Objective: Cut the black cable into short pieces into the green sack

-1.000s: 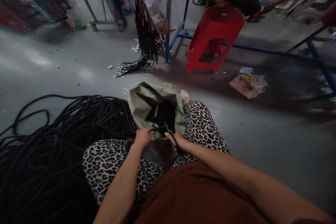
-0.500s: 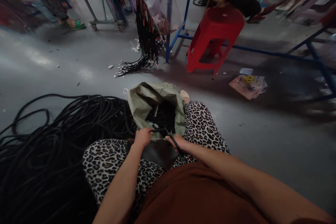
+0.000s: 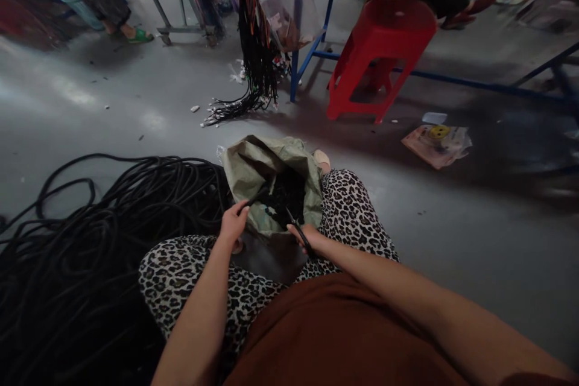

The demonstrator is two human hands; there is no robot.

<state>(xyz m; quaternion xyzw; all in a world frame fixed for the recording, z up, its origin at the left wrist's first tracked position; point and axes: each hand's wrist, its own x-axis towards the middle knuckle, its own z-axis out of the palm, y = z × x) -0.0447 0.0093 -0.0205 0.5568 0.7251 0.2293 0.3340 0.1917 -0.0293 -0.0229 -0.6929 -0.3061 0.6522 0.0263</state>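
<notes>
A green woven sack (image 3: pixel 253 164) stands open between my knees, with short black cord pieces (image 3: pixel 284 196) inside. My left hand (image 3: pixel 233 224) is closed on a black cord (image 3: pixel 254 198) that slants up toward the sack's mouth. My right hand (image 3: pixel 306 237) is closed around black scissors (image 3: pixel 295 226) whose blades point into the sack. Both hands hover at the sack's near rim, a hand's width apart.
A big tangle of black cable (image 3: pixel 81 241) covers the floor at my left. Ahead stand a red plastic stool (image 3: pixel 380 48), a blue metal frame (image 3: pixel 312 48) and a bundle of hanging cords (image 3: pixel 257 42). Another person's sandalled foot (image 3: pixel 133 33) is at far left.
My left hand has shifted left and down, and the cord it holds now slants up instead of lying across to the scissors. The view has moved slightly.
</notes>
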